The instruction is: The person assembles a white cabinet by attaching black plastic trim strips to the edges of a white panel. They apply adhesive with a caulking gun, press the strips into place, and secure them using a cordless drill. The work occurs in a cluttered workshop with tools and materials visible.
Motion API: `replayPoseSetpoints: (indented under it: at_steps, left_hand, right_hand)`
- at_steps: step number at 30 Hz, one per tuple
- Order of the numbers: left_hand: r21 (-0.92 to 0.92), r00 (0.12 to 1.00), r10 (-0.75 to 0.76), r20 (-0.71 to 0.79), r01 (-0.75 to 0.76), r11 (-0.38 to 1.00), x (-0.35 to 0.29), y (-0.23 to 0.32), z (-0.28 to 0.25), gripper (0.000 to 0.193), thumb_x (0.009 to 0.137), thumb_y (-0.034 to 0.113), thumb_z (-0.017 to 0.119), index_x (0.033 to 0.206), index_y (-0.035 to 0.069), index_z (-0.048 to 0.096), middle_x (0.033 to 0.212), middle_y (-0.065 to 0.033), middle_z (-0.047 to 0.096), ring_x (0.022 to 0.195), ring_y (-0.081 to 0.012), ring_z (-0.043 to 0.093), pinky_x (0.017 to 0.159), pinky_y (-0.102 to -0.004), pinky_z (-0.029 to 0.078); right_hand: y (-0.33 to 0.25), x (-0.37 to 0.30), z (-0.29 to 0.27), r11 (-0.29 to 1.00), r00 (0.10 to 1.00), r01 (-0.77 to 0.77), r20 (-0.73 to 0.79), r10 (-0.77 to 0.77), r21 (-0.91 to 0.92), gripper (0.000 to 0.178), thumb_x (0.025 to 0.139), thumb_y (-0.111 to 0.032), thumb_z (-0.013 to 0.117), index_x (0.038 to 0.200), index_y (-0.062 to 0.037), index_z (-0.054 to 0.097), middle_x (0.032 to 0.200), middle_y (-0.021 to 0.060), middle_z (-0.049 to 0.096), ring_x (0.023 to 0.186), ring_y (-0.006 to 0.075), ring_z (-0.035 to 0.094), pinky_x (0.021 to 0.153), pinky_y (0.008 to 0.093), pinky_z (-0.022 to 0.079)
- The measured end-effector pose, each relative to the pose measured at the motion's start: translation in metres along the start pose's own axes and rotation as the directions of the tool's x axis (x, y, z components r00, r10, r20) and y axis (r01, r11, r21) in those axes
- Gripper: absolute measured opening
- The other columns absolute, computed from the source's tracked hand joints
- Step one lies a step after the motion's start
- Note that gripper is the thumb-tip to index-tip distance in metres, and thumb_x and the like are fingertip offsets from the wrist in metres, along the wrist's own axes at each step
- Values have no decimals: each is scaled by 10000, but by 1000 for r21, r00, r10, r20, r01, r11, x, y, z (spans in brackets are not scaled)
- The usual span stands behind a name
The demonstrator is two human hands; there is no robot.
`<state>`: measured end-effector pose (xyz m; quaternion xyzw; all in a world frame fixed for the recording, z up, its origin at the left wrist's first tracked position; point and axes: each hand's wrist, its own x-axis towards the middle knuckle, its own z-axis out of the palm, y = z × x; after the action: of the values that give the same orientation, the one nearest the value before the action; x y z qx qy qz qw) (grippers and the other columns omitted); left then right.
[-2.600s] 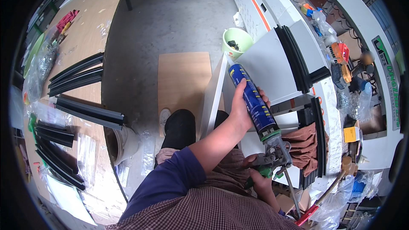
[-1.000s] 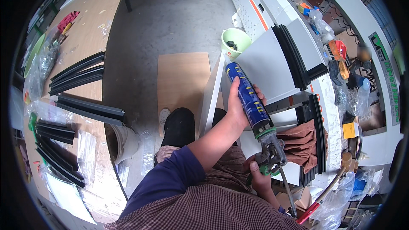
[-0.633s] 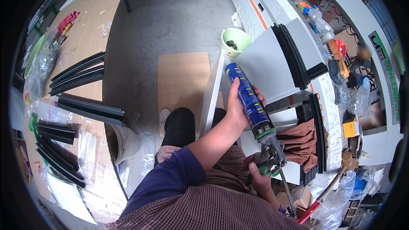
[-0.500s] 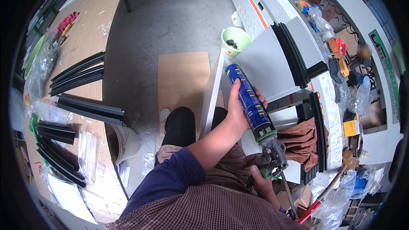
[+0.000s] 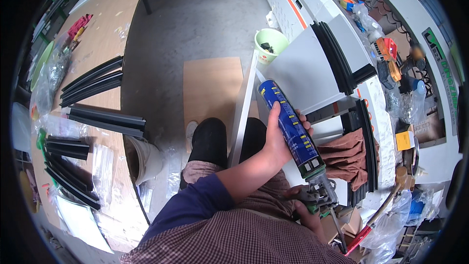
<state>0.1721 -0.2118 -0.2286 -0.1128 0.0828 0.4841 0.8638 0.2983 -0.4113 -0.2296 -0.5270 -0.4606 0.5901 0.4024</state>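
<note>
A caulking gun with a blue cartridge (image 5: 297, 137) slants across the view in front of me. Around the middle of the cartridge, the fingers and thumb of my left hand (image 5: 276, 143) are wrapped. My right hand (image 5: 309, 216) grips the gun's metal handle (image 5: 317, 194) lower down, partly hidden by the mechanism. The white nozzle (image 5: 260, 75) points away from me, close to the far end of a narrow white panel edge (image 5: 243, 107). Whether the tip touches the panel cannot be made out. The panel stands upright between my knees.
Black profile strips (image 5: 105, 120) lie on the wooden table at left. More strips (image 5: 334, 58) rest over white panels at right, near a brown cloth (image 5: 348, 159). A green bucket (image 5: 271, 44) stands ahead, a whitish bucket (image 5: 148, 159) by the table. Tools and plastic bags crowd the right.
The caulking gun has shifted slightly down and right, and its tilt has changed so that the white nozzle shows. Both hands keep their hold.
</note>
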Motion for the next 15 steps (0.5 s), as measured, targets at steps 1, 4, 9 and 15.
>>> replayPoseSetpoints:
  at_steps: [1, 4, 9, 15]
  left_hand:
    - [-4, 1000, -2, -9, 2, 1000, -3, -2, -2, 577, 854, 631, 615, 988, 75, 530, 854, -63, 591, 785, -225, 605, 784, -390, 517]
    - [-18, 1000, -9, -29, 9, 1000, -11, -9, -9, 578, 852, 633, 617, 988, 77, 535, 863, -62, 593, 799, -228, 606, 804, -395, 511]
    - [-1, 1000, -6, 3, 6, 1000, -21, -20, -14, 580, 851, 642, 610, 985, 81, 545, 876, -63, 599, 822, -228, 611, 816, -403, 507]
    - [9, 999, 7, -32, -6, 1000, -26, -25, -15, 576, 855, 638, 606, 985, 80, 540, 877, -65, 599, 819, -229, 610, 821, -407, 511]
  right_hand:
    - [0, -3, 0, 998, 1000, -2, -11, 3, 56, 420, 866, -246, 659, 1213, -43, 534, 1157, 79, 604, 1106, 216, 581, 1011, 393, 428]
    - [-3, -11, 0, 990, 999, -13, -37, 18, 141, 405, 852, -242, 675, 1170, -20, 556, 1136, 99, 620, 1101, 226, 590, 994, 390, 447]
    - [-8, -25, -3, 990, 998, -36, -53, 43, 133, 340, 845, -217, 681, 1094, -2, 594, 1090, 129, 648, 1072, 240, 613, 967, 393, 471]
    - [-6, -28, -7, 991, 1000, -9, -27, 13, 133, 337, 829, -203, 686, 1089, -12, 588, 1072, 125, 646, 1031, 232, 618, 940, 387, 479]
